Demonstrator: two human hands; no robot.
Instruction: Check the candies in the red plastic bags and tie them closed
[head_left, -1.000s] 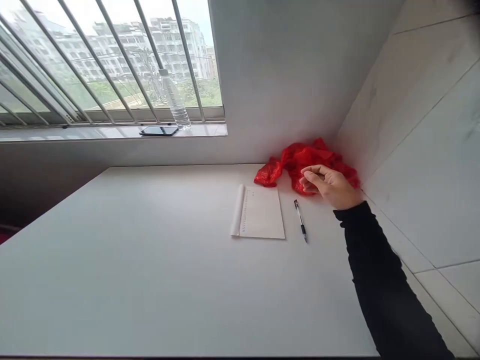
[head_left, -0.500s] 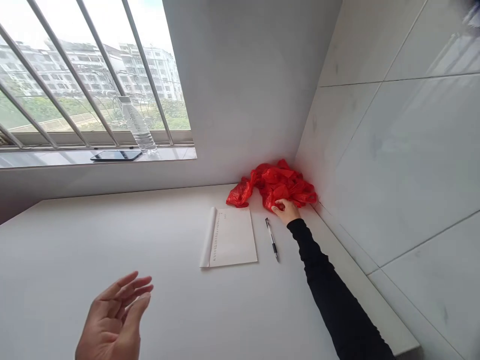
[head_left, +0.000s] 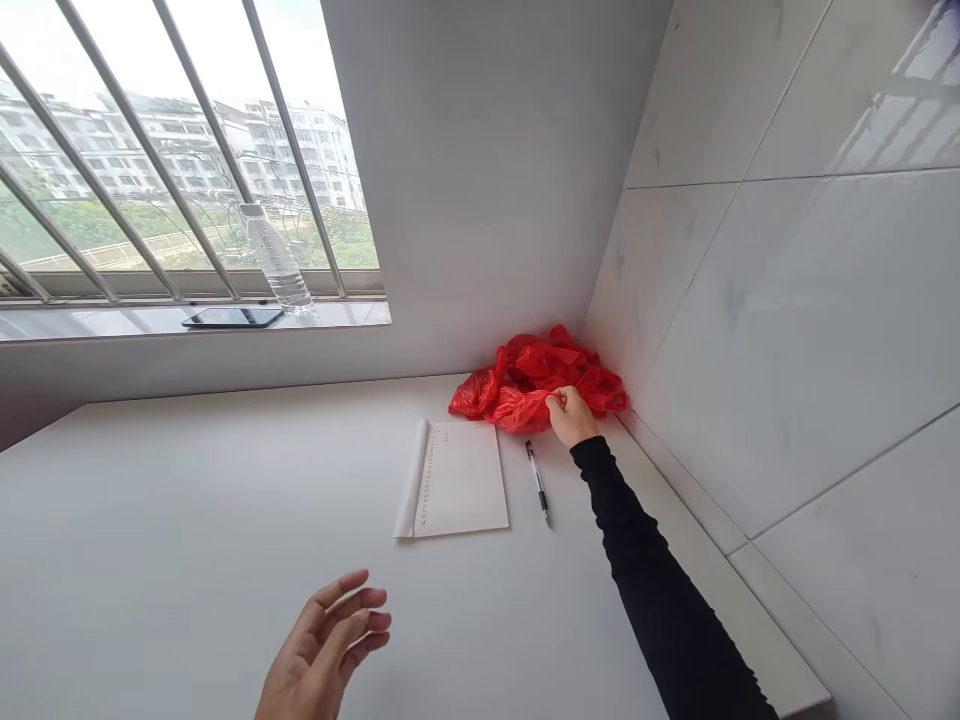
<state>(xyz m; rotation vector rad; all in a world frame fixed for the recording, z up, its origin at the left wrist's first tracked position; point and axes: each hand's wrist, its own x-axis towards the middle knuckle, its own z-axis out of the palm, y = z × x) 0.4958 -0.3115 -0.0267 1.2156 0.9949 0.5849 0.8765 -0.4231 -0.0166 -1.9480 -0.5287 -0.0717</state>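
A crumpled heap of red plastic bags (head_left: 536, 370) lies in the back right corner of the white table (head_left: 187, 500). My right hand (head_left: 574, 415) pinches the front of the heap, thumb and fingers closed on a red plastic bag. Over the near part of the table hovers my left hand (head_left: 322, 650), fingers apart and holding nothing. Between the hands lies an open notepad (head_left: 461, 480) with its cover folded to the left and small marks down its left side. A pen (head_left: 538, 485) rests just right of the notepad, below the bags.
A clear water bottle (head_left: 277, 260) and a dark flat tablet or phone (head_left: 232, 317) are on the windowsill (head_left: 352, 313), behind metal bars (head_left: 195, 90). A tiled wall (head_left: 825, 350) borders the table's right side.
My right hand has closed on the bag, and the red plastic in front has spread to the left. My left hand has moved right and stays open.
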